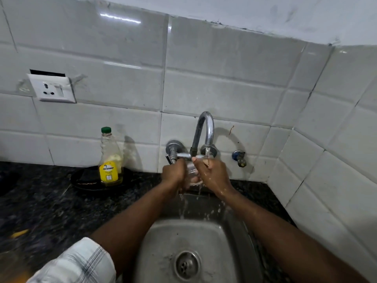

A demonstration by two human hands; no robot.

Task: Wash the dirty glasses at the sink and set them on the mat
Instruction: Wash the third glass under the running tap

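Left hand [175, 174] is curled tight around the glass [192, 173], gripping it from its left side, so that's the hand doing the holding. You can only see a sliver of the glass between the two hands since it's clear and mostly covered, but it looks roughly upright, long axis running up and down, mouth toward the tap [204, 131]. Honestly can't be sure of the exact tilt.

Moving right, the right hand [211, 174] is pressed against the other side of the glass, fingers bent over it near the rim, with the stream from the spout landing right on the back of that hand and the top of the glass. Whether it's properly gripping or just rubbing, I can't tell, looks more like rubbing to me. Water is running off both hands and dropping into the sink [234, 237] below.

So the glass sits dead between the hands, up under the spout, well above the basin. Both hands are touching it, but the left one has the real hold, so I'd guess that's the one that carries it off once rinsing's done.

No mat in view. Off to the left on the counter [40, 201] there's a soap bottle [110, 162] standing on a dark plate [85, 180], well apart from the action.
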